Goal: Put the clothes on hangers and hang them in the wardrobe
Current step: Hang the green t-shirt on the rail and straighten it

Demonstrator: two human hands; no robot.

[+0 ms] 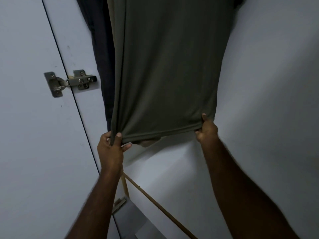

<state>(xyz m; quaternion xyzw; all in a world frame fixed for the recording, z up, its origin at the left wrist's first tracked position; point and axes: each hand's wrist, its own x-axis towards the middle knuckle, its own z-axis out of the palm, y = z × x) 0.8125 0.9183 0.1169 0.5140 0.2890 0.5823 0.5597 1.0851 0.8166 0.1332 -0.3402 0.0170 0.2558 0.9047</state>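
Both my hands on the hem of the olive shirt (169,69), inside the wardrobe.

Shirt hangs from 12 o'clock down to centre frame; top runs out of view, so can't see the hanger. My left hand (110,149), approx 7 o'clock of the shirt, pinches the bottom left corner: thumb in front of the cloth, fingers (126,147) curled under and behind the hem. My right hand (206,128), approx 5 o'clock of the shirt, grips the bottom right corner w/ thumb on the front face, other fingers tucked behind. Hem looks stretched flat btwn the two. A dark garment (100,49) hangs just beside it at 10 o'clock. Door hinge (69,82) at 9 o'clock on the white wardrobe door (25,118).
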